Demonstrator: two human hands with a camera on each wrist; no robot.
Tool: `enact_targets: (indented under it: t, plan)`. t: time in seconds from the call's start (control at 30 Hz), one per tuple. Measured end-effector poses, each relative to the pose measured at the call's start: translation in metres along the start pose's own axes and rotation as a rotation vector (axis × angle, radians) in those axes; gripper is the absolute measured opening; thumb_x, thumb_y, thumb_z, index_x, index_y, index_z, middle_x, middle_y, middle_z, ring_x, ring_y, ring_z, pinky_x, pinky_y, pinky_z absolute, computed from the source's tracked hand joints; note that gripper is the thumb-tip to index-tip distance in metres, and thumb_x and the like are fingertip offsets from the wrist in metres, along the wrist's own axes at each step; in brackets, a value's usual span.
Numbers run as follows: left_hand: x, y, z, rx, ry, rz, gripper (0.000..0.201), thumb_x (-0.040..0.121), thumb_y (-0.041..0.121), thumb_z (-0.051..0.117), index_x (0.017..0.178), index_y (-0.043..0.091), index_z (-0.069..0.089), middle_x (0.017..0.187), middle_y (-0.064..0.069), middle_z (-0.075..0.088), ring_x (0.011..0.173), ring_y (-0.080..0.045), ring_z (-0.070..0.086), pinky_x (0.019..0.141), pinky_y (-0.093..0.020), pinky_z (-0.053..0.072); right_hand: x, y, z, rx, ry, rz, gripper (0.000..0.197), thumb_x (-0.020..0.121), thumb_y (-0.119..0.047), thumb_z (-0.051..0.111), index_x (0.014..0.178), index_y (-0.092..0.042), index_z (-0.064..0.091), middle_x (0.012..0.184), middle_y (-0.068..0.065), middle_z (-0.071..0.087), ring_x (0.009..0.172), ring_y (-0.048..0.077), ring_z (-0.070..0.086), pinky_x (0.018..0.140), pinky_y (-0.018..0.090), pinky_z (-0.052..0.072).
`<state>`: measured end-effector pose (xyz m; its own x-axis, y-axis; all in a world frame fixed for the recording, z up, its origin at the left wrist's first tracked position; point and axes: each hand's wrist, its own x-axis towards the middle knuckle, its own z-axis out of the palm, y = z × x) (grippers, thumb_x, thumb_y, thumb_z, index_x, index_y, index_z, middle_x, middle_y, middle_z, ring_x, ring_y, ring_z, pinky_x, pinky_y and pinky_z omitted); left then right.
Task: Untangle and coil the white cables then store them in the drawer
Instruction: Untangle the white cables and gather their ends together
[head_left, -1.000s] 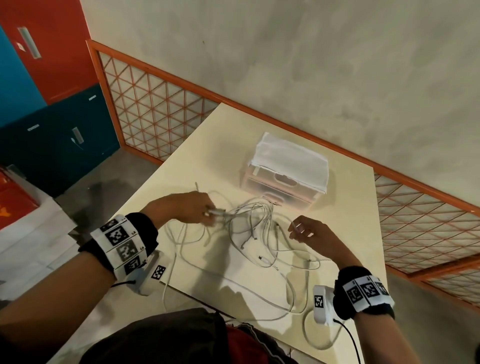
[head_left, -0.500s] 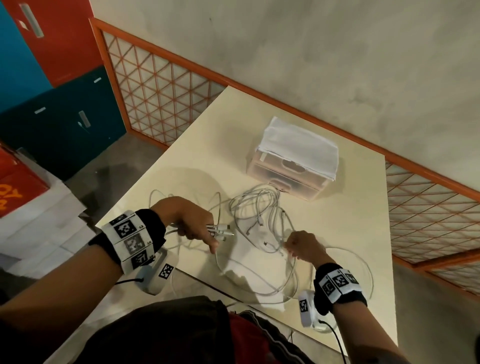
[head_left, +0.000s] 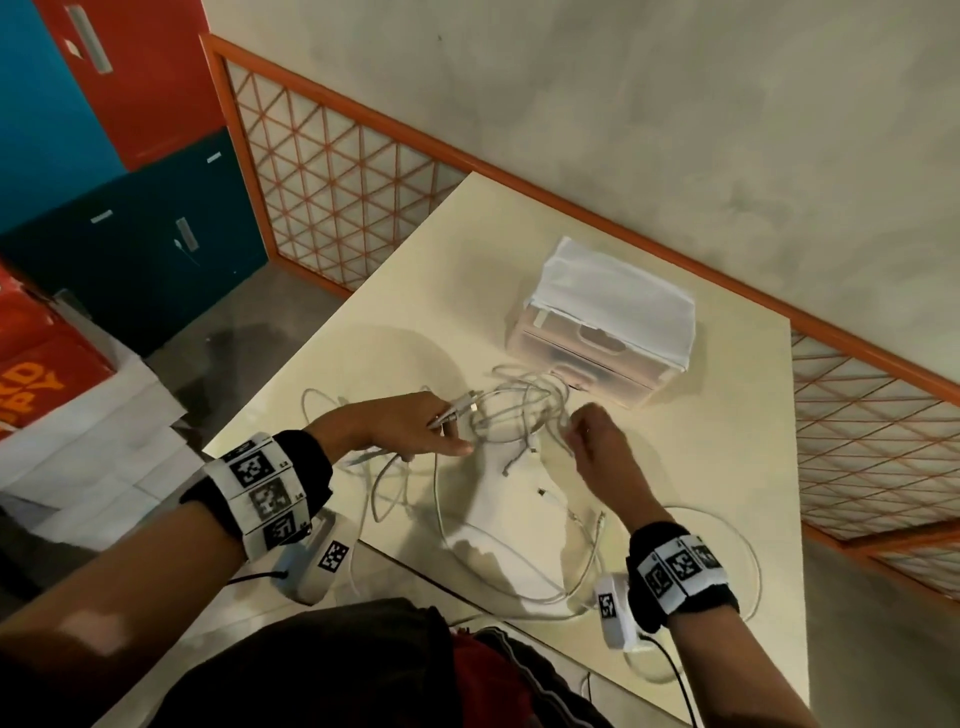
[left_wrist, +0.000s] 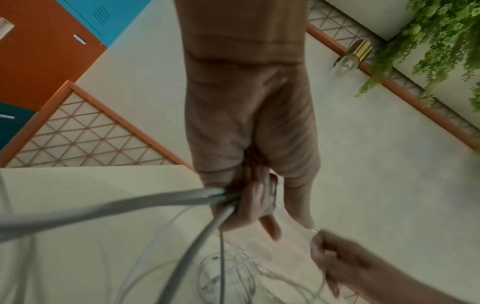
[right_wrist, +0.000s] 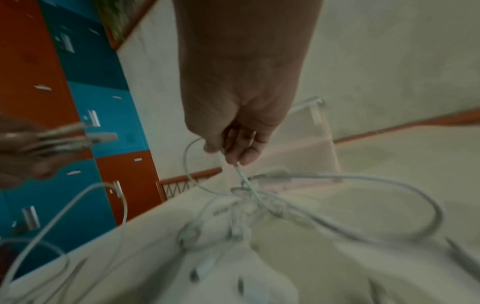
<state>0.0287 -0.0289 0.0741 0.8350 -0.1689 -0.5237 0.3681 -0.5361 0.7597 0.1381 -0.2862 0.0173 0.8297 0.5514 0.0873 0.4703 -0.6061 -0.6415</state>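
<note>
A tangle of white cables (head_left: 519, 415) lies on the cream table (head_left: 727, 467), in front of a small translucent drawer box (head_left: 597, 358) with a white cloth on top. My left hand (head_left: 410, 426) grips a bundle of cable ends (left_wrist: 182, 199), plugs sticking out past the fingers (head_left: 462, 408). My right hand (head_left: 592, 431) pinches a single thin cable (right_wrist: 241, 170) and holds it above the knot (right_wrist: 249, 193). Loose loops trail toward the near table edge (head_left: 519, 587). The box's drawers look closed.
An orange lattice railing (head_left: 337, 176) runs behind the table along a grey wall. Red and blue lockers (head_left: 104, 104) stand at the left, stacked white sheets (head_left: 93, 441) below them. The table's left and near edges are close to my hands.
Both hands moved away from me, toward the drawer box. My right hand rose with its pinched cable. My left hand still holds the plug ends.
</note>
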Motion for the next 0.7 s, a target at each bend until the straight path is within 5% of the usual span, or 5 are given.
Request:
enact_targets:
  t: [0.1,0.27,0.47,0.57,0.7]
  plan:
    - [0.007,0.005,0.0,-0.14,0.112,0.06,0.025,0.087,0.033,0.066,0.079,0.014,0.05,0.067,0.001,0.04,0.056,-0.009,0.041,0.054,-0.018,0.043,0.019,-0.03,-0.026,0.166,0.174,0.041,0.011,0.098,-0.01,0.043,0.089,-0.009,0.036,0.061,0.005,0.053,0.046,0.013,0.053,0.048,0.014,0.041]
    - [0.021,0.011,0.001,-0.259,0.25,0.129,0.028,0.085,0.028,0.069,0.098,0.008,0.057,0.065,0.002,0.047,0.057,-0.01,0.047,0.056,-0.021,0.044,0.032,-0.072,-0.038,0.657,0.232,0.173,0.014,0.1,-0.007,0.037,0.088,-0.013,0.038,0.067,0.012,0.055,0.041,0.014,0.058,0.046,0.025,0.05]
    - [0.03,0.015,0.009,-0.56,0.297,0.202,0.04,0.096,0.043,0.045,0.1,0.006,0.06,0.058,0.006,0.028,0.048,-0.006,0.029,0.044,-0.015,0.031,0.021,-0.082,-0.022,0.815,0.132,0.189,0.005,0.1,-0.011,0.04,0.098,-0.007,0.04,0.071,0.011,0.055,0.048,0.018,0.06,0.053,0.03,0.053]
    - [0.03,0.016,0.006,-0.623,0.335,0.264,0.038,0.096,0.033,0.05,0.103,-0.003,0.061,0.06,0.005,0.023,0.046,-0.004,0.025,0.043,-0.014,0.027,0.006,-0.077,-0.013,0.753,-0.026,0.201,0.006,0.099,-0.012,0.043,0.094,-0.008,0.041,0.074,0.009,0.058,0.056,0.024,0.063,0.061,0.034,0.054]
    - [0.032,0.019,0.004,-0.526,0.361,0.315,0.022,0.097,0.023,0.051,0.082,0.013,0.063,0.059,0.004,0.026,0.044,-0.004,0.028,0.043,-0.014,0.029,-0.004,-0.074,0.0,0.583,-0.229,0.215,0.019,0.092,-0.01,0.058,0.103,-0.01,0.042,0.089,0.006,0.066,0.068,0.021,0.068,0.064,0.032,0.051]
